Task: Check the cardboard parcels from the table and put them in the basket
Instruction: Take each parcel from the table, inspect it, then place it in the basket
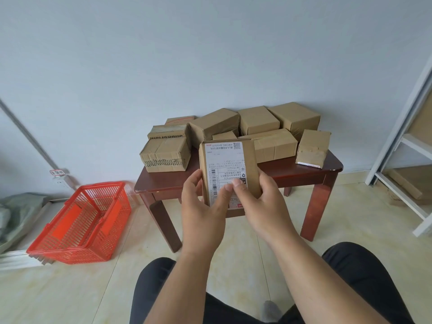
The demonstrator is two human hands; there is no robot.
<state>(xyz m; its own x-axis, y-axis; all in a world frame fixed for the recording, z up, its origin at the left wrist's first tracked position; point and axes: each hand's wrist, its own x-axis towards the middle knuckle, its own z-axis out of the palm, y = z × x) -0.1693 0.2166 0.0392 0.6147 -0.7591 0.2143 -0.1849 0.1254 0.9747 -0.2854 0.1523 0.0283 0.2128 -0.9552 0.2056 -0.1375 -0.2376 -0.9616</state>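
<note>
I hold one cardboard parcel [228,164] upright in front of me, its white shipping label facing me and upside down. My left hand [203,209] grips its lower left edge with the thumb on the label. My right hand [259,202] grips the lower right side, thumb pressed on the label too. Behind it, several more cardboard parcels [257,123] lie crowded on the small dark-red wooden table [304,170] against the wall. The red plastic basket [81,220] stands on the floor left of the table and holds no parcels.
A white metal shelf frame [406,146] with cardboard stands at the right. Grey bags [16,213] and white rails lie on the floor at the far left. A pale wall runs behind the table. My dark-trousered knees [350,277] are at the bottom, over tiled floor.
</note>
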